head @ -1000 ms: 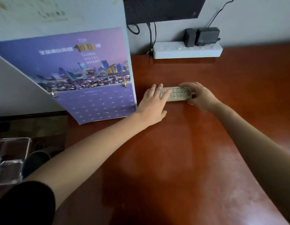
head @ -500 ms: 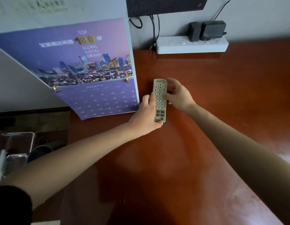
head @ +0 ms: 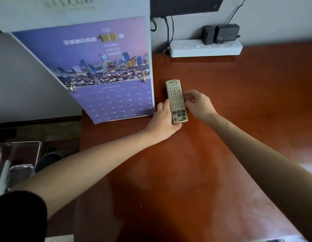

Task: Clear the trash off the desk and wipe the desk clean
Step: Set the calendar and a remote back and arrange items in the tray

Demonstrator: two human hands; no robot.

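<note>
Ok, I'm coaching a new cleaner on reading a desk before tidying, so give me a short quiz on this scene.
1. True or false: the remote is to the right of the calendar.
2. What is plugged into the power strip? A) two black adapters B) a lamp C) nothing
3. Fill in: the left hand and right hand both touch the ____.
Key: 1 true; 2 A; 3 remote.

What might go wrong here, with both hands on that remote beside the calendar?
1. The left hand works at the remote close to the standing calendar; a nudge might topple the calendar.
2. The power strip, with adapters plugged in, lies on the desk; a damp wipe near it could be hazardous.
</note>
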